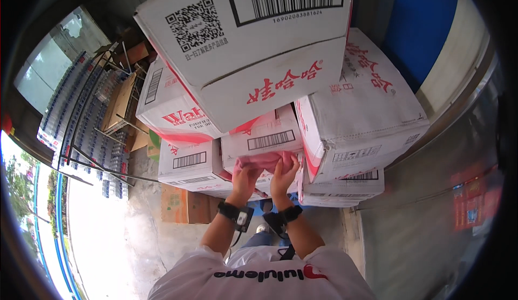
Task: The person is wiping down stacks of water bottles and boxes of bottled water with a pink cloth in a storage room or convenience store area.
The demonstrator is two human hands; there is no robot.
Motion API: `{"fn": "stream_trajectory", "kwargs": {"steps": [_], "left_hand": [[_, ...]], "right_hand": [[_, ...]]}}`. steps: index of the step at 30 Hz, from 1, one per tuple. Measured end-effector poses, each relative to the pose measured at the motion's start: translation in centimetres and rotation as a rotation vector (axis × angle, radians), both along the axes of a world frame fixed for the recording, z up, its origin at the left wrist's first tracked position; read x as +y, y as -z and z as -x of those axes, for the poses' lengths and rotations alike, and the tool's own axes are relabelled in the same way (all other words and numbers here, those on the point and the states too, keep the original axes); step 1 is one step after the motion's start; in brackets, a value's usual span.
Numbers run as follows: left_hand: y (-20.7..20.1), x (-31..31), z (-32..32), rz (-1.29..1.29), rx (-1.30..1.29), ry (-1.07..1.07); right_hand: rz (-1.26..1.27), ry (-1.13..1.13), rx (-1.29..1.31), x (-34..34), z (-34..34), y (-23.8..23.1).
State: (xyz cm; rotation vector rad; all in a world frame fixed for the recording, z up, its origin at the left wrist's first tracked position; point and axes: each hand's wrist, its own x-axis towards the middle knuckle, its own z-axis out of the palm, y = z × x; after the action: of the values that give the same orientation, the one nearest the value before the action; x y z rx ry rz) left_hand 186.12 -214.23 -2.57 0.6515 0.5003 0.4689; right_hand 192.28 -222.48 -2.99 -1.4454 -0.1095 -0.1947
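A pink cloth is stretched between my two hands in front of the stacked cartons. My left hand has its fingers closed on the cloth's left end, and my right hand grips the right end. Straight behind the cloth is a white carton with a barcode. Above it, a large white carton with red lettering lies on top of the stack. Another carton stands to the right of my hands. Parts of my fingers are hidden by the cloth's folds.
More white cartons are stacked on the left. A brown cardboard box sits on the floor below them. Packs of bottled water are piled at far left beside a wooden board. A blue panel rises at the back right.
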Motion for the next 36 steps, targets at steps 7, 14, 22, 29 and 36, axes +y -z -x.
{"fn": "stream_trajectory", "kwargs": {"steps": [7, 14, 22, 29, 36], "left_hand": [[2.3, 0.1, -0.1, -0.159, 0.051, 0.016], [11.9, 0.8, -0.1, 0.060, 0.335, 0.227], [16.1, 1.6, 0.3, 0.414, 0.372, 0.262], [6.1, 0.3, 0.4, 0.192, -0.028, 0.409], [10.3, 1.8, 0.9, 0.091, 0.139, 0.386]], "right_hand": [[-0.040, 0.039, -0.044, 1.1, -1.2, 4.9], [0.123, -0.005, 0.075, -1.2, -2.0, 11.2], [0.238, -0.212, 0.422, -1.5, -2.3, 16.0], [0.089, -0.010, 0.035, -1.4, -1.9, 4.1], [0.108, 0.135, 0.134, 2.4, -0.8, 8.0]]}}
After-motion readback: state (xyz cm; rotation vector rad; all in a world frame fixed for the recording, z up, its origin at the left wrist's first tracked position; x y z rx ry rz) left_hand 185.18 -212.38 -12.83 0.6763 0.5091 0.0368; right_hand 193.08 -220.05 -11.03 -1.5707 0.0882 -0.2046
